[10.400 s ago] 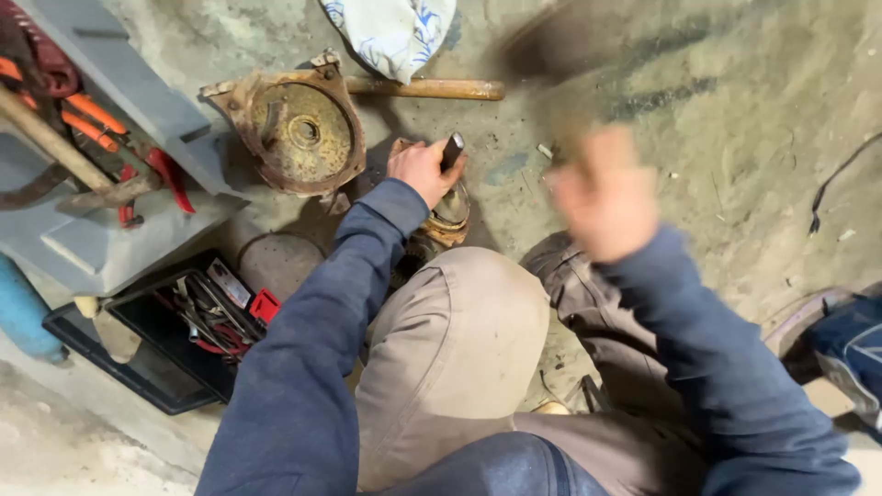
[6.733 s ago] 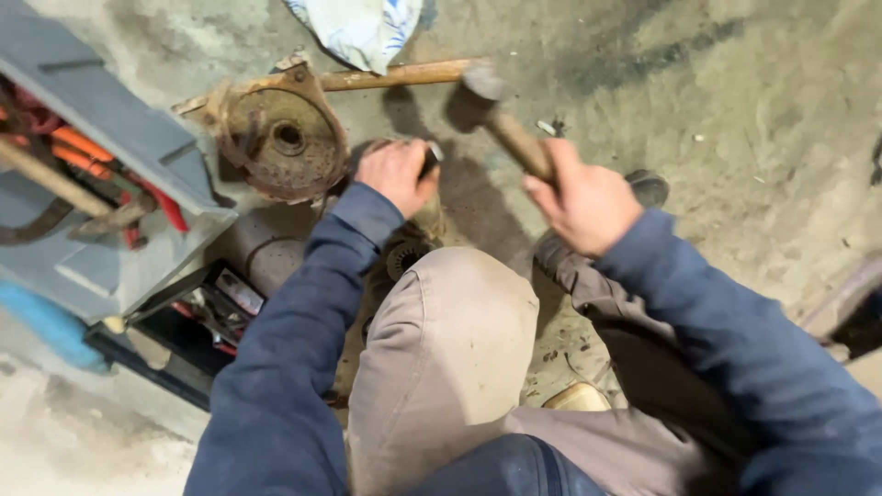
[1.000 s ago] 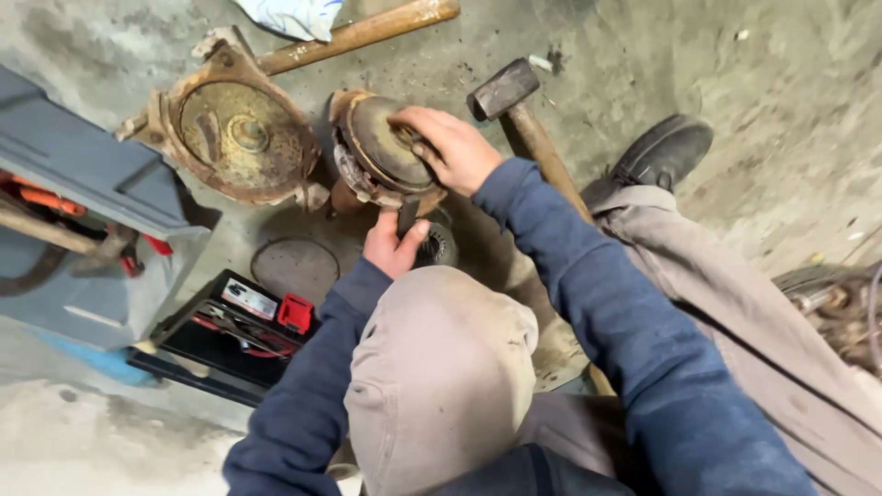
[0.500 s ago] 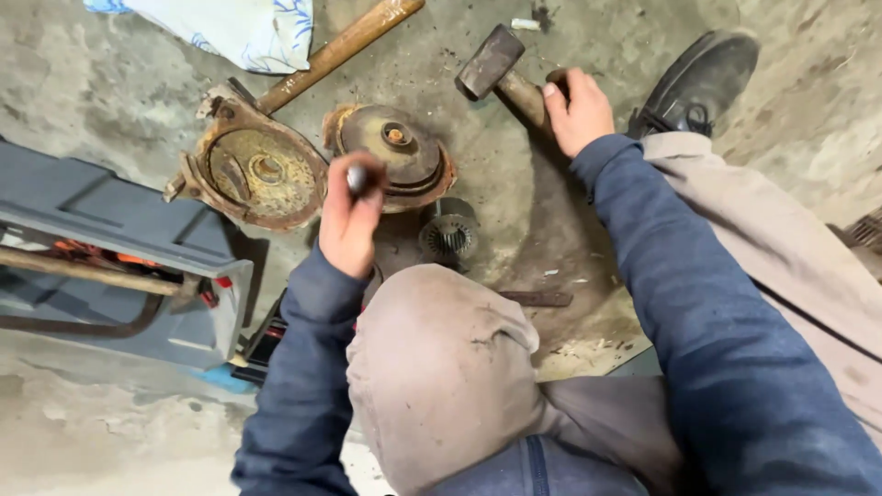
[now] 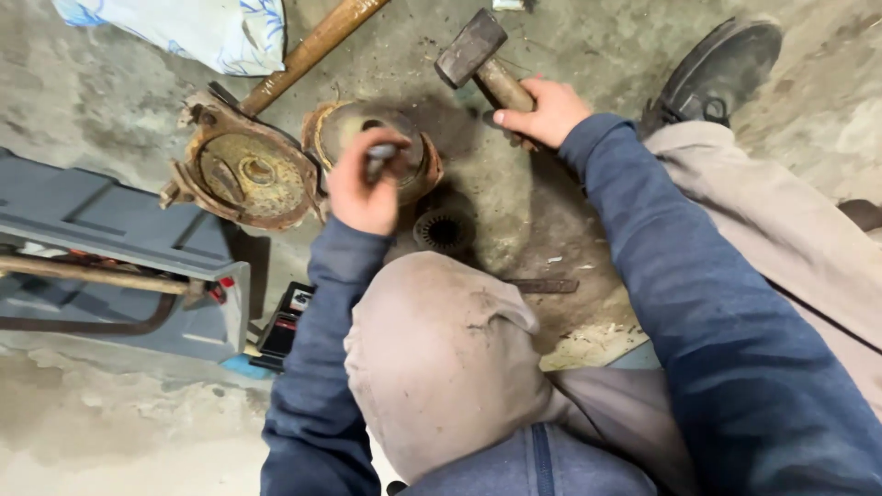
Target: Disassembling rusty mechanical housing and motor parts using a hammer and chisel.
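My left hand [image 5: 366, 188] is closed around a short dark metal punch [image 5: 378, 158], held upright over a round rusty drum-shaped part [image 5: 412, 147] on the concrete floor. My right hand [image 5: 544, 112] grips the wooden handle of a sledge hammer [image 5: 471, 48], whose steel head rests on the floor to the upper right of the rusty part. A dark splined gear ring [image 5: 444, 231] lies just below the drum, beside my bent left knee [image 5: 441, 349].
A rusty flanged housing [image 5: 243, 173] lies left of the drum, with a long wooden handle [image 5: 312, 48] behind it. A grey toolbox [image 5: 101, 230] and a black tool tray [image 5: 287, 317] are at left. A white patterned bag [image 5: 197, 29] is top left. My shoe [image 5: 721, 57] is top right.
My left hand has brought the punch down over the rusty drum. My right hand has closed on the hammer handle, just below the head.
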